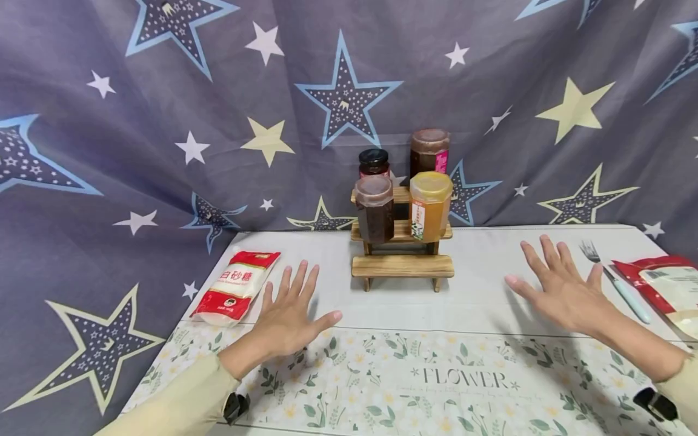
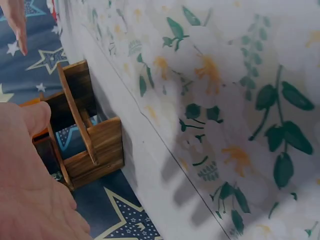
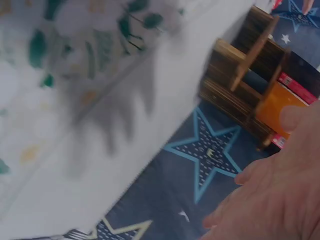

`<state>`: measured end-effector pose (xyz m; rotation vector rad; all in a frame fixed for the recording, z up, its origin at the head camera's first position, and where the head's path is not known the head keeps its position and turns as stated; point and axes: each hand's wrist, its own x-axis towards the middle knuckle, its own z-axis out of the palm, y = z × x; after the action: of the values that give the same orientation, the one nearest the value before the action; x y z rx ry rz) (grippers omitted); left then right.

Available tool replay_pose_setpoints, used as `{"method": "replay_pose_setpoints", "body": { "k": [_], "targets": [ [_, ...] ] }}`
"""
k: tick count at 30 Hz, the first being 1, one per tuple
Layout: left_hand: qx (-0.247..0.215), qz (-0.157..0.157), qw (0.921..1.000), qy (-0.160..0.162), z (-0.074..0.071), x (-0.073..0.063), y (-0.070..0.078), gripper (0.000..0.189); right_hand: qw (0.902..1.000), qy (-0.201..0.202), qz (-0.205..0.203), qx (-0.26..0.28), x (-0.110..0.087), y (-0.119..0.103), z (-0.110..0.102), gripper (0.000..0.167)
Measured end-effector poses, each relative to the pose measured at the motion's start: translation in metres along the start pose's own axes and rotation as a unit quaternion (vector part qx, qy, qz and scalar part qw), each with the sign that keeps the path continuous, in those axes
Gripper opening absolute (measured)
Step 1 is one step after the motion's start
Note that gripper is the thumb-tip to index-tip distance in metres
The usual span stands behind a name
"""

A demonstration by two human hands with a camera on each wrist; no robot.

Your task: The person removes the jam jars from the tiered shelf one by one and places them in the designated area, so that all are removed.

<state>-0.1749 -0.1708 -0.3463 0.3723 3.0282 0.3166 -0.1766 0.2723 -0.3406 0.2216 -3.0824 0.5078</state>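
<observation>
My left hand (image 1: pixel 286 318) hovers with spread fingers over the table, just right of a red and white bag of white sugar (image 1: pixel 237 281). Fingers also spread, my right hand (image 1: pixel 567 297) is held up near a fork (image 1: pixel 627 293) with a pale green handle. Neither hand holds anything. Between them, farther back, stands a stepped wooden rack (image 1: pixel 402 265). Its middle step carries an amber jar (image 1: pixel 436 209) with a yellow lid and a dark brown jar (image 1: pixel 376 212). Behind these are a black-lidded jar (image 1: pixel 374 160) and another dark jar (image 1: pixel 426 158), both partly hidden.
Another red and white bag (image 1: pixel 668 290) lies at the right edge, partly out of view. A floral cloth (image 1: pixel 382 375) printed FLOWER covers the table's front. A dark star-patterned curtain (image 1: pixel 305 79) hangs behind the table and along its left side.
</observation>
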Motion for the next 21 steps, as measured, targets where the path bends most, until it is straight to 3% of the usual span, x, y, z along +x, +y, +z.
{"method": "replay_pose_setpoints", "body": {
  "k": [6,11,17,21],
  "targets": [
    [-0.079,0.006,0.9967,0.019,-0.002,0.009,0.006,0.097,0.9995,0.021,0.005,-0.022,0.01,-0.012,-0.021,0.088],
    [-0.139,0.009,0.9895,0.037,0.0,0.019,0.01,0.097,0.9995,0.028,0.016,-0.006,0.021,-0.022,-0.033,0.091],
    [-0.182,0.008,0.9822,0.047,0.001,0.033,0.012,0.095,0.9974,0.051,-0.005,0.051,0.031,-0.029,-0.041,0.089],
    [-0.219,0.004,0.9751,0.03,0.002,0.043,0.01,0.093,0.9942,0.053,-0.021,0.091,0.039,-0.033,-0.044,0.086]
  ]
}}
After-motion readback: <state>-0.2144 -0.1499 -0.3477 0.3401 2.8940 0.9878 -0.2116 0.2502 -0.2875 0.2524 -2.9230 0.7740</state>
